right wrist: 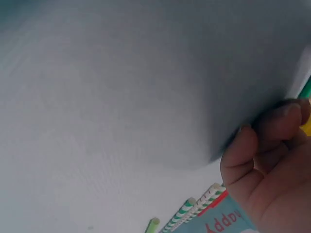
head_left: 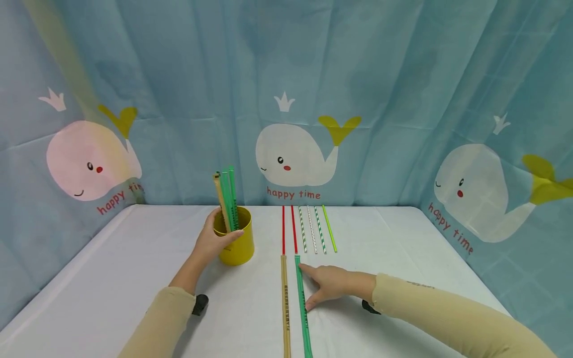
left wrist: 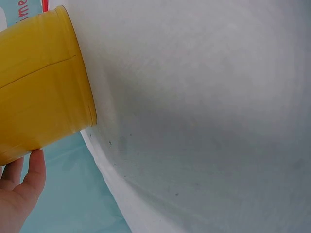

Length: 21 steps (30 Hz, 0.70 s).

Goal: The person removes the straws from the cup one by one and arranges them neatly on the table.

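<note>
In the head view my left hand (head_left: pixel 214 240) grips a yellow cup (head_left: pixel 240 248), thumb across its near rim and fingers round its far left side. Long, thin, printed strips lean in the cup, one tan (head_left: pixel 220 196) and the others green (head_left: pixel 233 199). The left wrist view shows the cup's side (left wrist: pixel 43 82) and fingertips touching it. My right hand (head_left: pixel 330 282) rests at a long green strip (head_left: pixel 302 298) with dark lettering, index finger and thumb spread along its edge. To its left lies a matching tan strip (head_left: pixel 285 298).
Beyond the strips lie drinking straws: two red ones (head_left: pixel 283 228), several striped ones (head_left: pixel 312 228) and a lime-green one (head_left: pixel 330 228). They lie on a white tablecloth (head_left: pixel 385 243). A blue curtain (head_left: pixel 385 164) with whale prints surrounds the table's back and sides.
</note>
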Motion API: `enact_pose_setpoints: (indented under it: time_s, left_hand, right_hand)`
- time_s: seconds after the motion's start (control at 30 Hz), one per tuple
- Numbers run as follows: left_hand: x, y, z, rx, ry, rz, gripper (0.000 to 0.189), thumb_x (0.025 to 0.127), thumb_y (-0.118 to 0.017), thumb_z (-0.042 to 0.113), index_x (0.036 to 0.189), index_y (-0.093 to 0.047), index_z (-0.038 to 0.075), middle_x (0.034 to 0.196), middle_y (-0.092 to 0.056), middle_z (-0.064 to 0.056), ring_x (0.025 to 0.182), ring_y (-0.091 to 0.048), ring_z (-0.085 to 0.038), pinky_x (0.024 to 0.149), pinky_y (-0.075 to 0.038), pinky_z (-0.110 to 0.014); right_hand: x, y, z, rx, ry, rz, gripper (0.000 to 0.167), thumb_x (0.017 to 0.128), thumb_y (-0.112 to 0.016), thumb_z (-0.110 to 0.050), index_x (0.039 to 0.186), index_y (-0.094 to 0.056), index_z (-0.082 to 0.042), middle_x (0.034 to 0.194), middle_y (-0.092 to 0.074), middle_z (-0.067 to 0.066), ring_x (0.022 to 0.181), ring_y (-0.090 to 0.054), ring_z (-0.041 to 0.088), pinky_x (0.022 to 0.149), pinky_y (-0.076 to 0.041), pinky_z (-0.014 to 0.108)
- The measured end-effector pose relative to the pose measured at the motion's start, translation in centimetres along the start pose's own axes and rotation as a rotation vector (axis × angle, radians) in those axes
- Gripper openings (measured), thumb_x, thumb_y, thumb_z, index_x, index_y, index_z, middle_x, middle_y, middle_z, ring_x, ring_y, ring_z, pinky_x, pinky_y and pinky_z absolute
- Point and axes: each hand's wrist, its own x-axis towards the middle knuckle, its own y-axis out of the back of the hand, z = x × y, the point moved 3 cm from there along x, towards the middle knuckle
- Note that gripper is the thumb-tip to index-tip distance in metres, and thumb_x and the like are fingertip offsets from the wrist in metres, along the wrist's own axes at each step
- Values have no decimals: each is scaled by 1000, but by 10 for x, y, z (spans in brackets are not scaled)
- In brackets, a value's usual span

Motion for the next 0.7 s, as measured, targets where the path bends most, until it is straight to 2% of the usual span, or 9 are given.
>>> enact_pose_setpoints:
  time_s: [0.1,0.23,0.4,0.5,0.7]
  left_hand:
    - [-1,0,1,3,3,2,98,88,-70,43,156,-5,14,152,-26,-20,133,-34,-38,109,-29,-57]
    - [-2,0,3,0,3,8,97,88,-71,42,156,-6,14,151,-27,-19,133,-34,-38,109,-29,-57]
    - [-1,0,3,4,7,14,96,88,-71,41,156,-7,15,150,-29,-19,132,-35,-38,109,-30,-57]
    - [-1,1,2,5,4,16,96,88,-71,42,156,-8,15,150,-29,-19,131,-35,-38,109,-30,-57]
    - [-1,-1,0,-5,-3,20,97,88,-71,43,156,-8,14,150,-30,-19,131,-36,-38,109,-30,-57]
  right_hand:
    - [0,7,0,39,5,-1,98,76,-80,-46,151,-31,-5,78,-56,-3,68,-46,9,63,-40,26]
    - [4,23,-4,88,55,49,90,80,-79,-41,150,-34,-5,65,-48,-4,58,-39,8,55,-33,23]
    - [15,46,-16,151,150,126,71,87,-74,-33,143,-44,-2,61,-39,-5,56,-34,8,54,-29,23]
    - [25,59,-23,190,178,166,61,89,-72,-31,138,-50,-1,61,-38,-5,57,-34,9,56,-30,23]
    - [52,80,-38,325,118,288,51,91,-70,-29,133,-56,-4,67,-47,1,62,-44,13,56,-36,23]
